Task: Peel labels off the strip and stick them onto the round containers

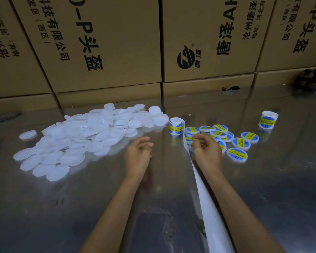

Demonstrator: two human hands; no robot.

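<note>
Unlabelled white containers (77, 141) heaped on bench (80, 207) left. Left hand (138, 154) hovers, fingers loosely curled, holding nothing. Label roll (175, 126) upright, strip (203, 196) trailing toward camera. Right hand (206, 152) over strip; grip unclear. Labelled containers (237, 155) right.

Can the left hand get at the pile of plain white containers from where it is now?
Probably yes. The left hand hovers open over bare table, and the pile of plain white containers lies just to its left with nothing between them. The label roll and backing strip are on its other side.
</note>
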